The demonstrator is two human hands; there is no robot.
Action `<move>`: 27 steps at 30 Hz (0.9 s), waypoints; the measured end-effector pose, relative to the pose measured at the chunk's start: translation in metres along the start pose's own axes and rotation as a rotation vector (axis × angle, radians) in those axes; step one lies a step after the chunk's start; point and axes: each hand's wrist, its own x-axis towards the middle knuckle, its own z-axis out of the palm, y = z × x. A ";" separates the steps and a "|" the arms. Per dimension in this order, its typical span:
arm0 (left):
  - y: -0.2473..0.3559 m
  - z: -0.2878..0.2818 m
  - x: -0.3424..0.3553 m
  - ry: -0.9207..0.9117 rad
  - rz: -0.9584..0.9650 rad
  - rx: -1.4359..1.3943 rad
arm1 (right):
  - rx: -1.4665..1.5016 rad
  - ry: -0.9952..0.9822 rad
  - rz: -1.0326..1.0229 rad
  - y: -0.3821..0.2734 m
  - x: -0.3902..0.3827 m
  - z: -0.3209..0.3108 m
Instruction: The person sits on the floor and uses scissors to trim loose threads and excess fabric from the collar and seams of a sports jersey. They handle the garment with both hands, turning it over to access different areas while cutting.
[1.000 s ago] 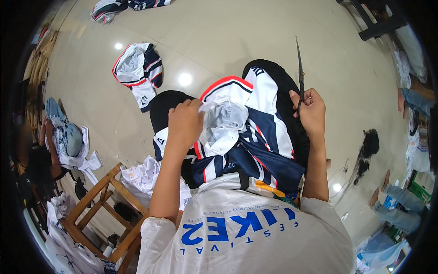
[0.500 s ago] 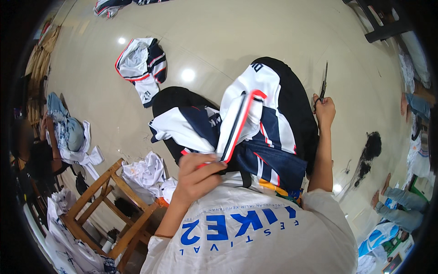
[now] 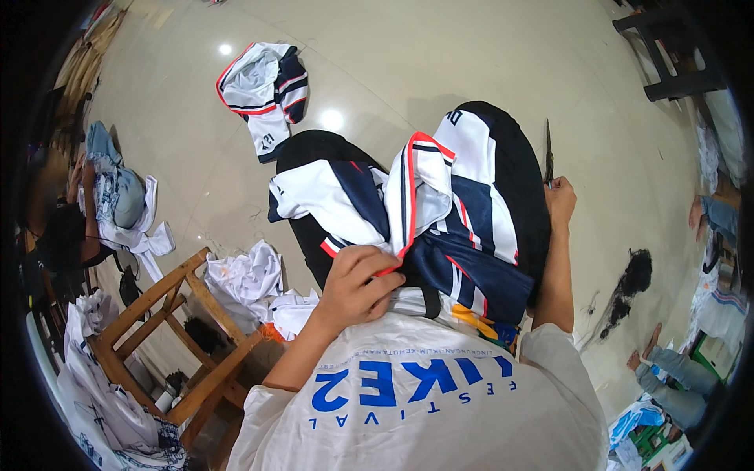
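Across my lap lies a white and navy jersey (image 3: 471, 212) with red-edged striped trim. My left hand (image 3: 363, 286) pinches the striped edge of the jersey near my waist, fingers closed on the fabric. The trim rises from that hand in a loop over my knees. Out to the right, beside my thigh, my right hand (image 3: 561, 200) is closed round the handles of dark scissors (image 3: 548, 153). Their blades point away from me, and the fingers partly hide the handles.
Another white and navy jersey (image 3: 263, 86) lies on the tiled floor ahead. A wooden stool frame (image 3: 169, 330) and crumpled white cloth (image 3: 247, 282) are at left. Dark thread scraps (image 3: 628, 282) lie at right. A person (image 3: 67, 212) sits far left; someone's legs (image 3: 675, 369) show at lower right.
The trim's raised loop has opened out into a wider fold. My left hand still grips the edge, while the scissors in my right hand have turned slightly. The whole view has shifted a little.
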 end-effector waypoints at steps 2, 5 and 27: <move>-0.003 0.004 -0.005 0.079 -0.085 -0.031 | 0.016 -0.042 -0.056 0.008 0.004 0.005; -0.007 -0.003 0.002 0.177 -0.207 0.094 | 0.062 -0.023 -0.123 0.004 0.000 -0.001; -0.028 -0.072 0.030 0.378 -0.890 -0.472 | -0.327 -0.296 -0.363 -0.022 0.009 -0.027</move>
